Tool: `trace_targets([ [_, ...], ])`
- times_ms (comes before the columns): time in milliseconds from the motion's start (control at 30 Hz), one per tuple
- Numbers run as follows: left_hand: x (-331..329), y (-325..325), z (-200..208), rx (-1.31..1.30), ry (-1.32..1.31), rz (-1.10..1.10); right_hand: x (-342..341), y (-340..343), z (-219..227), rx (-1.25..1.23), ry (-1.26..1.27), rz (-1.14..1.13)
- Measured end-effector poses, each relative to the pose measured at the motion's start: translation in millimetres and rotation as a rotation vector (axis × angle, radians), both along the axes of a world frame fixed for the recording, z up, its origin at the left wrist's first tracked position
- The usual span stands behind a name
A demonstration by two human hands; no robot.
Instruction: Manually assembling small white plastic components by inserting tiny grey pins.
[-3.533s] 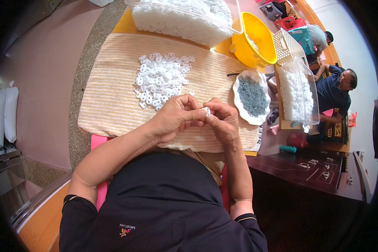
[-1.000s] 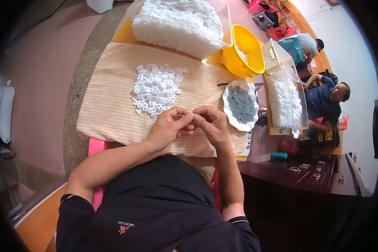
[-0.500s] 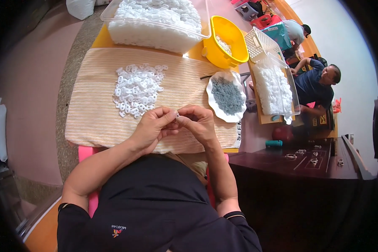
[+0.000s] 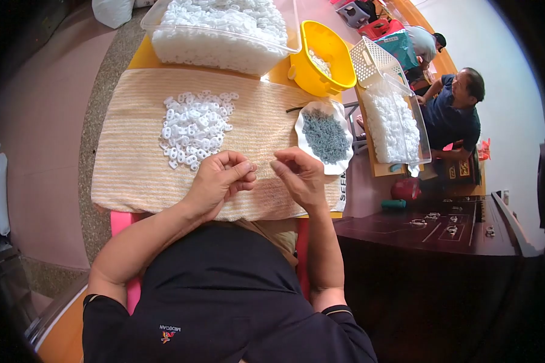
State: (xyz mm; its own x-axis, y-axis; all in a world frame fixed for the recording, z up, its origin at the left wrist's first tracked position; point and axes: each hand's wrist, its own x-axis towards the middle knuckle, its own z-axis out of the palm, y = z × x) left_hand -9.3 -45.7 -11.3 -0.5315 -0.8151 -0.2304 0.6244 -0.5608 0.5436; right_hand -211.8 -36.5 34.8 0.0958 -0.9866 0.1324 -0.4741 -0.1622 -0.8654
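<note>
Over the near part of the striped towel (image 4: 136, 175), my left hand (image 4: 221, 184) is closed in a pinch, thumb against the curled fingers. Whatever it holds is too small or hidden to name. To its right, my right hand (image 4: 301, 178) hovers apart from it, thumb and forefinger slightly parted, nothing visible between them. Beyond my left hand lies a loose pile of small white plastic pieces with holes (image 4: 197, 127). Past my right hand, a white wavy-rimmed plate (image 4: 306, 149) carries a heap of tiny grey-blue translucent parts (image 4: 326, 136).
A clear bin (image 4: 224, 45) full of white pieces stands at the back, beside a yellow tub (image 4: 303, 60). On the right are a perforated white basket (image 4: 369, 60), another filled clear bin (image 4: 429, 145) and a seated person (image 4: 454, 118). A dark panel (image 4: 406, 233) lies at lower right.
My hands were together at the fingertips and are now apart. The right one has drawn away to the right; the left stays pinched. The seated person's head has moved slightly.
</note>
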Motion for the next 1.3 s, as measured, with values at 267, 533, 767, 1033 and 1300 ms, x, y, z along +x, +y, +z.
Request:
trace_targets([
  [267,-3,1,2,0.0,-0.021,0.014,-36,-4,21,-0.235,0.547,-0.243],
  [533,-4,3,3,-0.004,-0.065,-0.023,-54,-11,27,-0.227,0.866,-0.207],
  [767,-1,2,4,-0.005,-0.048,-0.085,-52,-13,26,-0.103,1.045,-0.17],
  [1033,-3,2,2,-0.023,-0.054,-0.077,-53,-13,24,-0.145,1.018,-0.164],
  [1300,-4,1,5,-0.011,-0.071,-0.073,-54,-14,23,-0.139,1.019,-0.135],
])
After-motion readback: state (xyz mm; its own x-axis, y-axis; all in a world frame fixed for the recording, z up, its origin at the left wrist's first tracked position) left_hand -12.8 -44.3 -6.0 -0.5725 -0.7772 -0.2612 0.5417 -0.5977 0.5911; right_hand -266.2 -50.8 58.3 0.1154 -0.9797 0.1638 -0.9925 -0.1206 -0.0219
